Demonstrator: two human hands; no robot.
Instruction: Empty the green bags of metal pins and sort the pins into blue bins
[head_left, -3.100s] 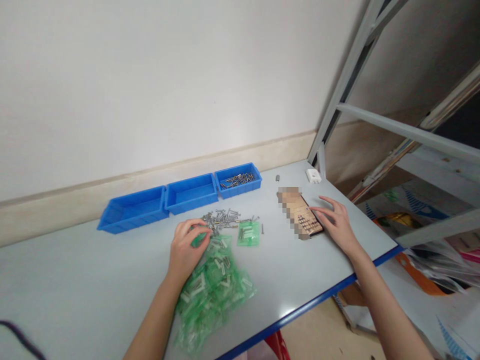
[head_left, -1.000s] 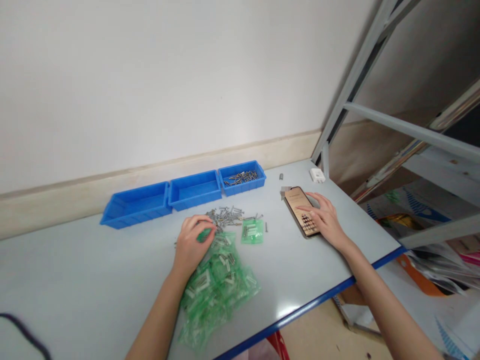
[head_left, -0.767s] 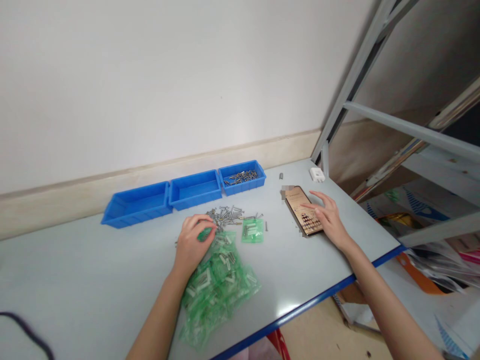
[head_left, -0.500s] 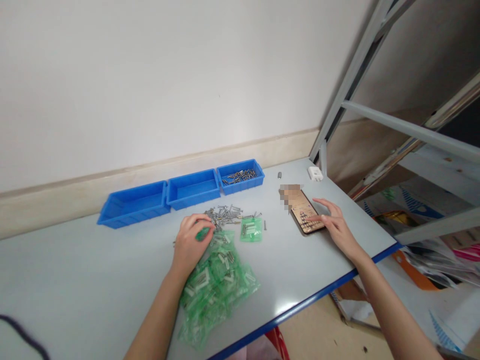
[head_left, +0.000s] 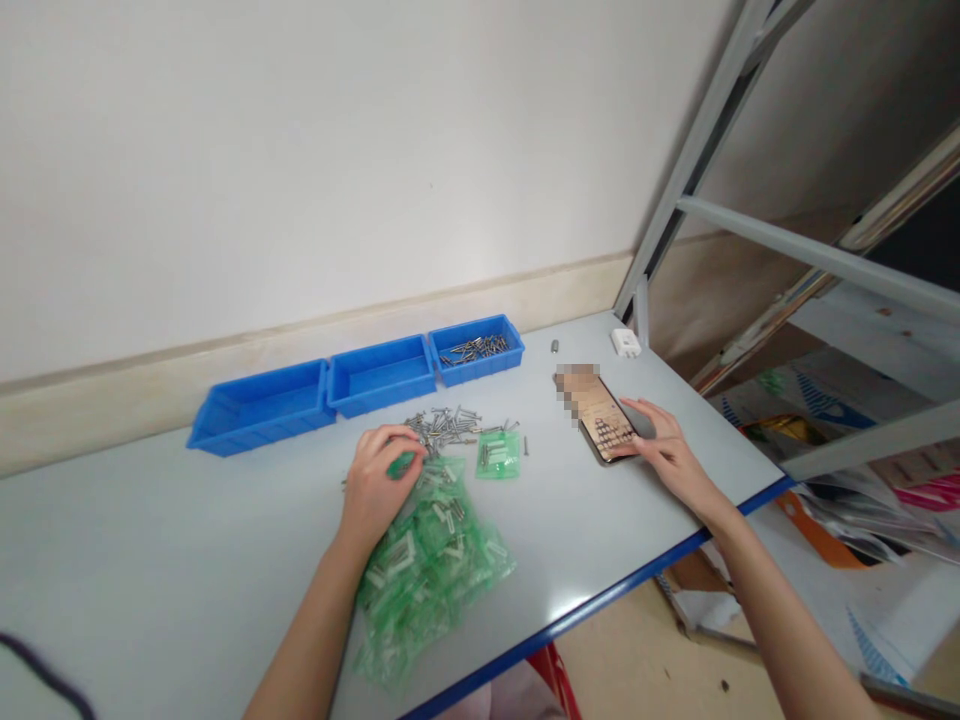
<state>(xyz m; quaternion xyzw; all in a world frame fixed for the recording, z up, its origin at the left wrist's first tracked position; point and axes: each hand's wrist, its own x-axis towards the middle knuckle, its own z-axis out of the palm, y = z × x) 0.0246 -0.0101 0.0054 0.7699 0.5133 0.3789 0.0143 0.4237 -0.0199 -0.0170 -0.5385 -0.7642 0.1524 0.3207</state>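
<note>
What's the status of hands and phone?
Left hand by green bags, hold unclear. Right hand open at lit phone. Loose screws crowd left hand.

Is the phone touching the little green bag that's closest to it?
Apart. The head view shows bare tabletop between the phone and the little green bag, with a single screw lying in that gap.

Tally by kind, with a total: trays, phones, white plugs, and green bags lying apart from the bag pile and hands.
Blue rectangular plastic trays: 3
Rectangular dark-framed smartphone: 1
Boxy white plug: 1
Flat green plastic bag: 1
Total: 6
</note>
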